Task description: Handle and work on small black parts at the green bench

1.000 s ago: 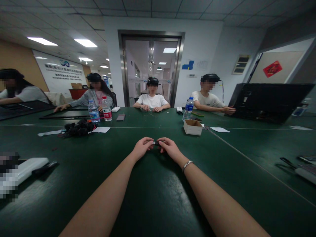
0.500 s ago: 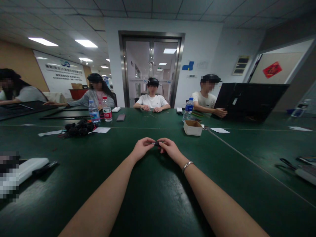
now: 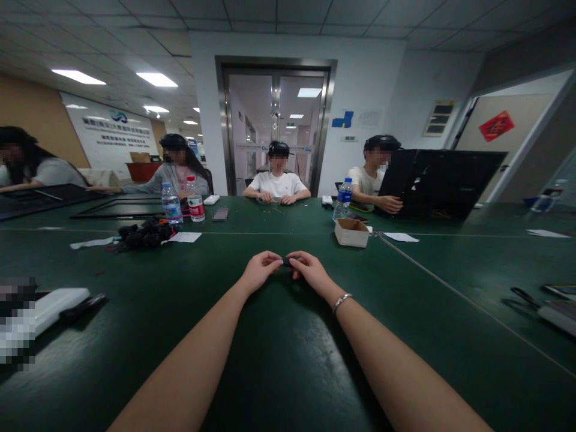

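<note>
My left hand (image 3: 261, 270) and my right hand (image 3: 311, 273) meet above the green table, fingertips almost touching. Between them is a small dark stick (image 3: 287, 262) with a short pale end on the left; it is too small to name its kind. The thumb and fingers of my left hand are pinched at that pale end. My right hand grips the dark part, its other fingers curled below. Much of the stick is hidden by the fingertips. A metal bracelet (image 3: 342, 302) circles my right wrist.
Beyond my hands stand an open cardboard box (image 3: 351, 234), water bottles (image 3: 171, 204) and a black heap of gear (image 3: 146, 233). White and dark devices (image 3: 63, 306) lie at left. Several people sit around the table (image 3: 252, 360); one at right handles a large black panel (image 3: 441, 183).
Less of the stick's pale end shows between my fingertips; my hands stay nearly in place. Across the table, the person at right has shifted the black panel to the left.
</note>
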Demonstrator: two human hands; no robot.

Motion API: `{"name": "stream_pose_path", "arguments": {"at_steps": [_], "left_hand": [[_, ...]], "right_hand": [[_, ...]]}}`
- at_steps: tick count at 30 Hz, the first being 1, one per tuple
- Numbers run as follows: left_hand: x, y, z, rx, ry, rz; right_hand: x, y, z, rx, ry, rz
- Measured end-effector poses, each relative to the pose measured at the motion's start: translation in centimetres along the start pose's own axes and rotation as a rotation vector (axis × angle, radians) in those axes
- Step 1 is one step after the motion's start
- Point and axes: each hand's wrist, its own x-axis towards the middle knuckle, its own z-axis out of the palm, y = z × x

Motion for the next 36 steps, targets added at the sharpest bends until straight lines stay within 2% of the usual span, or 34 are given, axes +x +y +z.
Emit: {"name": "stream_pose_path", "arguments": {"at_steps": [5, 10, 18, 24, 29, 34, 36], "left_hand": [[-0.2, 0.24, -0.27, -0.041, -0.033, 0.056], [0.06, -0.05, -0.35, -0.021, 0.014, 0.099], [0.35, -0.42, 0.19, 0.068, 0.01, -0.021], [0.15, -0.23, -0.3, 0.124, -0.055, -0.014], [0.13, -0.18, -0.18, 0.29, 0.036, -0.035], [0.17, -0.26, -0.2, 0.235, -0.007, -0.002], [0.14, -0.32, -0.26, 0.277, 0.013, 0.004]], "right_hand": [[0.08, 0.06, -0.02, 0.009, -0.016, 0.02], [0.04, 0.03, 0.02, 0.012, -0.021, 0.014], [-0.08, -0.03, 0.02, -0.002, -0.029, -0.01], [-0.18, -0.16, -0.02, -0.014, -0.019, -0.002], [-0.29, -0.35, 0.03, 0.002, -0.04, -0.009], [-0.27, -0.4, 0.03, 0.006, -0.022, 0.004], [-0.26, -0.4, 0.03, 0.003, -0.033, 0.004]]}}
